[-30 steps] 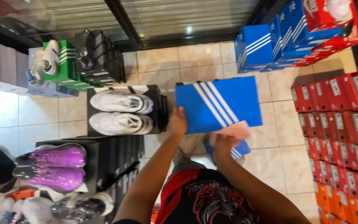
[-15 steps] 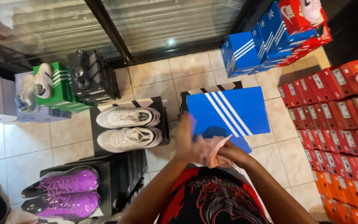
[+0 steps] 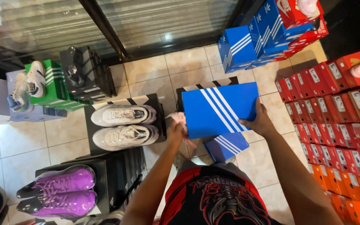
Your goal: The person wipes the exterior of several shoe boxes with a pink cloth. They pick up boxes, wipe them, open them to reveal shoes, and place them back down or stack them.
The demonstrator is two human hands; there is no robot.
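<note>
At the centre of the frame the right hand [image 3: 260,121] gripped the right edge of a blue striped shoebox [image 3: 219,109]. The left hand [image 3: 176,130] was closed around a pink cloth [image 3: 179,119] at the box's left edge. White sneakers [image 3: 123,125] sat on a black box just left of it.

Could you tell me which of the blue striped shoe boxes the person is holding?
The large blue box with white diagonal stripes, between the left hand and right hand; the others lie untouched.
</note>
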